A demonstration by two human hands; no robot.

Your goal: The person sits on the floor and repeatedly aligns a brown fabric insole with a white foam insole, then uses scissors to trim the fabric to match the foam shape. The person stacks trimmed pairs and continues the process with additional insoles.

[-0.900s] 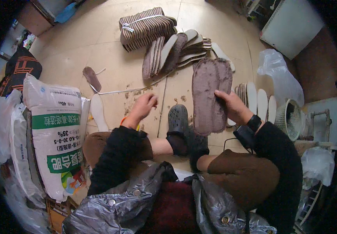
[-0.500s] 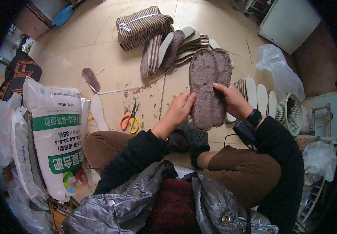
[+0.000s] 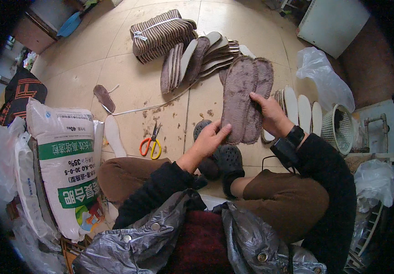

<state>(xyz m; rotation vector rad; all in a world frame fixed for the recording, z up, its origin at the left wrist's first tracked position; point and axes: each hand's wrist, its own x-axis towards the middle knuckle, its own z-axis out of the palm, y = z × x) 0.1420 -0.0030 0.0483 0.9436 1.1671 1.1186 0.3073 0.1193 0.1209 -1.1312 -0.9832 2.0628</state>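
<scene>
I hold a pair of fuzzy brown insoles [image 3: 245, 98] upright in front of me, one overlapping the other. My right hand [image 3: 272, 116] grips their right edge with the thumb across the front. My left hand [image 3: 208, 139] touches their lower left edge with fingers extended. Orange-handled scissors [image 3: 150, 144] lie on the tiled floor to the left of my left hand, untouched. My dark clogs [image 3: 219, 160] sit just below the insoles.
Striped insoles are bundled [image 3: 160, 34] and fanned out [image 3: 197, 57] on the floor ahead. White insoles [image 3: 304, 109] stand beside a white basket [image 3: 338, 130] at right. A printed sack [image 3: 67, 160] stands at left, with single insoles [image 3: 103, 97] and string nearby.
My left hand left the scissors on the floor and came up to the insoles' lower edge. The insoles rose and tilted slightly.
</scene>
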